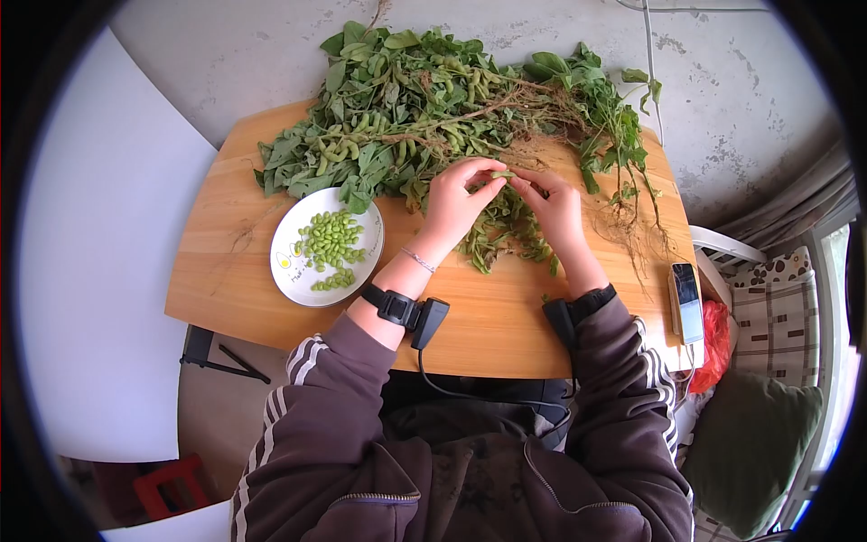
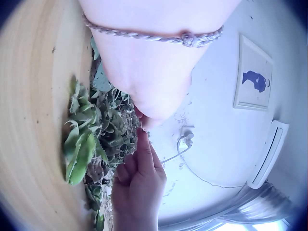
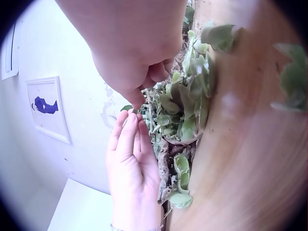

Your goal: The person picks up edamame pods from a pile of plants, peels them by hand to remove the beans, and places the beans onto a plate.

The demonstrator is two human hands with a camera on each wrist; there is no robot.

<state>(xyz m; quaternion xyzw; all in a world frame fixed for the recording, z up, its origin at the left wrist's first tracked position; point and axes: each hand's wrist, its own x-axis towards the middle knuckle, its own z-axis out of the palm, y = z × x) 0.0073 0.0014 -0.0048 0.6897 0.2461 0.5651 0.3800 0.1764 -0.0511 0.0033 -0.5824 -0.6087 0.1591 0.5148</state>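
Note:
Over the middle of the table both hands meet at a small green soybean pod (image 1: 502, 173). My left hand (image 1: 459, 200) pinches one end between thumb and fingers. At the other end, the right hand (image 1: 554, 210) pinches with its fingertips. In the right wrist view the left hand (image 3: 132, 166) has its fingers fairly straight up to the tips, and the pod is mostly hidden. Beneath the hands lies a heap of split pod shells (image 1: 497, 237). A white plate (image 1: 285, 222) left of my left forearm carries shelled green soybeans (image 1: 331, 238).
A large pile of uprooted soybean plants (image 1: 397, 117) with leaves, pods and roots covers the back of the wooden table (image 1: 226, 226). On the table's right edge lies a phone (image 1: 686, 303) with a cable. Right of the table are a red plastic bag (image 1: 712, 348) and a green cushion (image 1: 759, 443).

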